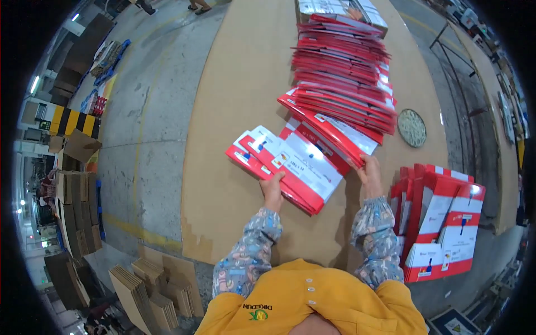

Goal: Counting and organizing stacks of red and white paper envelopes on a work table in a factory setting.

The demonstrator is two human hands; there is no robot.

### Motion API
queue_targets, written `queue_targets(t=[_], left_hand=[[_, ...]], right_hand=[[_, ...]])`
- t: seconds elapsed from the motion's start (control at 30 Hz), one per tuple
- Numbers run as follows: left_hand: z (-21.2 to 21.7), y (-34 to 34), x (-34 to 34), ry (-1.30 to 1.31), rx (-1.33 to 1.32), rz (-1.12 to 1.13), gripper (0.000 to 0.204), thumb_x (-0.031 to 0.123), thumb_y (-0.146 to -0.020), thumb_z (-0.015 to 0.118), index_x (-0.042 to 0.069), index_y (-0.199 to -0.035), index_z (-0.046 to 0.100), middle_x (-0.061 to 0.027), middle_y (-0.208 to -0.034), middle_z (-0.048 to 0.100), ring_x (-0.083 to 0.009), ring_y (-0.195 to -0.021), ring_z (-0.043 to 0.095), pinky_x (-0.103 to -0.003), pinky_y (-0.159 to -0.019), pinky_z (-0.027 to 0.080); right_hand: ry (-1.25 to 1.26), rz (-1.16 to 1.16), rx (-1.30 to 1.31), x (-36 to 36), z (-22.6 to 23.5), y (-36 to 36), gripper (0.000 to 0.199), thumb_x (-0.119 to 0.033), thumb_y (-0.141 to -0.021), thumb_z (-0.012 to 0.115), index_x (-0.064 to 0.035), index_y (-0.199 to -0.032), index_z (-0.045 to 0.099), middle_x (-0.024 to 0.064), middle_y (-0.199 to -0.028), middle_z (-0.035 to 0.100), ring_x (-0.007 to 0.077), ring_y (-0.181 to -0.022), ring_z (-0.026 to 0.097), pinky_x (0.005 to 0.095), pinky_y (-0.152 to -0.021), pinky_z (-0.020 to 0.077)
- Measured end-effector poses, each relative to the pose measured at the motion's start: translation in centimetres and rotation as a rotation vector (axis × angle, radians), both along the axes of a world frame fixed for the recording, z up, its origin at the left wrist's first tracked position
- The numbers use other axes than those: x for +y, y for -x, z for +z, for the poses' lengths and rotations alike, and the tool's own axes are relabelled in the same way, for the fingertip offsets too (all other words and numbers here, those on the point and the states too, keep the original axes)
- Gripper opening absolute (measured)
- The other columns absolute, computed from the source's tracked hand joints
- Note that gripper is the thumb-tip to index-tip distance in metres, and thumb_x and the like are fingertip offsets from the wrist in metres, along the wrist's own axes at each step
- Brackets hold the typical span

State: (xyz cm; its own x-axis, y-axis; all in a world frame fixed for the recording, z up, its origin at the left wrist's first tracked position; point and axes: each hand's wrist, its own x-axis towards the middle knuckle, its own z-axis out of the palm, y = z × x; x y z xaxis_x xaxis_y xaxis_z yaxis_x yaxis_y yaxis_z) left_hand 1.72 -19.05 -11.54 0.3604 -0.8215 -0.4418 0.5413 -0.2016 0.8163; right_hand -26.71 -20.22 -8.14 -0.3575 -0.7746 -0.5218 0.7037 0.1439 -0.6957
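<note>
My left hand (272,192) is closed on the near edge of a few flat red-and-white cartons (304,173), which lie slanted over the table. My right hand (370,176) pinches the corner of another flattened carton (329,134), a red one tilted at the near end of a long row. That row of overlapping red flat cartons (340,61) runs away from me up the table. Under my hands the cartons partly overlap, so their exact number is hidden.
Brown board covers the table (240,72). A round dish (412,128) with pale contents sits right of the row. More red-and-white cartons (446,223) stand bundled at the near right. A printed bundle (343,10) lies at the far end. Brown cardboard (159,285) stands at lower left.
</note>
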Motion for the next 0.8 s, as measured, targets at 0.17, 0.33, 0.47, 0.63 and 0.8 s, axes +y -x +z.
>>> queue_targets(t=[0.17, 0.33, 0.47, 0.63, 0.8], left_hand=[[-0.6, -0.1, 0.4, -0.063, -0.013, 0.005, 0.043, -0.007, -0.066, 0.070, -0.005, -0.107, 0.056, -0.0130, -0.099, 0.064, -0.0243, -0.086, 0.064, -0.034, -0.076, 0.052], [-1.0, 0.0, 0.6, -0.026, 0.030, 0.025, 0.039, -0.007, -0.068, 0.069, -0.006, -0.105, 0.058, -0.0128, -0.096, 0.065, -0.0242, -0.084, 0.064, -0.033, -0.077, 0.052], [-0.2, 0.6, 1.4, -0.038, 0.228, 0.033, 0.044, 0.009, -0.082, 0.063, -0.004, -0.122, 0.049, -0.0138, -0.120, 0.058, -0.0240, -0.107, 0.057, -0.037, -0.091, 0.046], [-1.2, -1.9, 2.7, 0.080, 0.410, -0.068, 0.060, 0.028, -0.085, 0.069, 0.003, -0.132, 0.041, -0.0116, -0.127, 0.051, -0.0243, -0.114, 0.052, -0.039, -0.097, 0.043], [0.4, -2.3, 4.4, -0.192, 0.281, -0.065, 0.036, 0.000, -0.075, 0.067, -0.003, -0.110, 0.059, -0.0126, -0.101, 0.065, -0.0242, -0.087, 0.065, -0.035, -0.080, 0.053]], right_hand=[[-0.017, 0.125, -0.064, 4.8, 1.1, -5.2, 0.013, 0.003, -0.084, 0.049, 0.0030, -0.096, 0.046, 0.0177, -0.104, 0.055, 0.0325, -0.095, 0.061, 0.0480, -0.072, 0.0607], [-0.136, 0.153, -0.056, 9.1, 0.7, -10.7, 0.020, 0.002, -0.086, 0.047, 0.0042, -0.105, 0.043, 0.0183, -0.111, 0.053, 0.0322, -0.097, 0.061, 0.0463, -0.072, 0.0605], [-0.183, 0.170, -0.037, 10.8, 1.1, -12.1, 0.023, 0.001, -0.088, 0.046, 0.0044, -0.110, 0.040, 0.0190, -0.114, 0.051, 0.0316, -0.097, 0.061, 0.0451, -0.073, 0.0604], [-0.209, 0.230, 0.057, 12.7, 0.8, -14.3, 0.030, 0.000, -0.087, 0.047, 0.0051, -0.116, 0.041, 0.0171, -0.110, 0.054, 0.0303, -0.092, 0.061, 0.0425, -0.065, 0.0598], [-0.211, 0.327, 0.007, 16.4, 2.0, -18.1, 0.035, -0.003, -0.087, 0.048, 0.0063, -0.120, 0.043, 0.0146, -0.096, 0.060, 0.0238, -0.068, 0.062, 0.0335, -0.061, 0.0572]])
